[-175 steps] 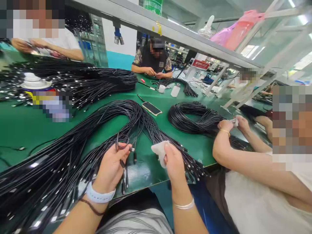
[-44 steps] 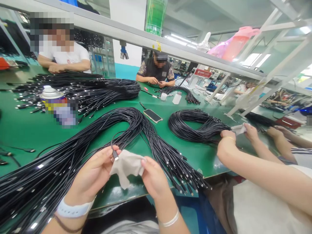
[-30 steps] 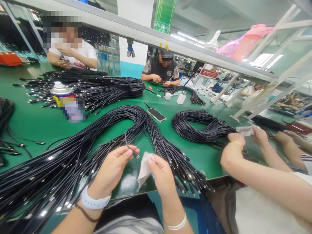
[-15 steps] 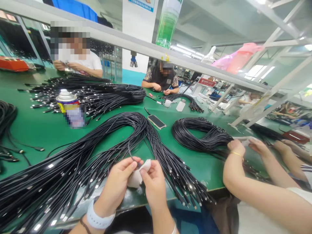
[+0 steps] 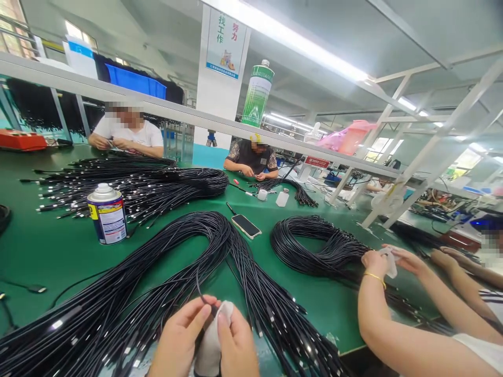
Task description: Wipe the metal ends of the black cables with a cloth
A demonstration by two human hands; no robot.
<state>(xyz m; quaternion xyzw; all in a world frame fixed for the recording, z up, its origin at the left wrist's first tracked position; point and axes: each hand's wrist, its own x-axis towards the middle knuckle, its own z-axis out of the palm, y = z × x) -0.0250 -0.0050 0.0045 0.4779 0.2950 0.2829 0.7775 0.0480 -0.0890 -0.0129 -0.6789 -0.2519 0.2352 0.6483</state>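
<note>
Between the fingertips of my left hand (image 5: 176, 332) is a thin black cable (image 5: 198, 284), pinched near its end. My right hand (image 5: 240, 337) is closed on a white cloth (image 5: 208, 345), which it presses against that end. The cable's tip is hidden by cloth and fingers. Both hands are close together at the table's near edge. Behind and to the left lies a large bundle of black cables (image 5: 157, 256), bent over in an arch. Its other leg, a fan of cable ends (image 5: 271, 293) with metal plugs, spreads out to the right of my hands.
A spray can (image 5: 107, 214) and a phone (image 5: 246, 226) stand and lie on the green table (image 5: 251, 262). A coiled cable bundle (image 5: 291, 246) is at right, beside a co-worker's hands (image 5: 387, 259) with white cloth. Two people sit opposite, under a shelf beam (image 5: 176, 107).
My view has tilted upward, so the table and hands appear lower. The white cloth now hangs longer below my fingers. Both hands keep their grip on cable and cloth.
</note>
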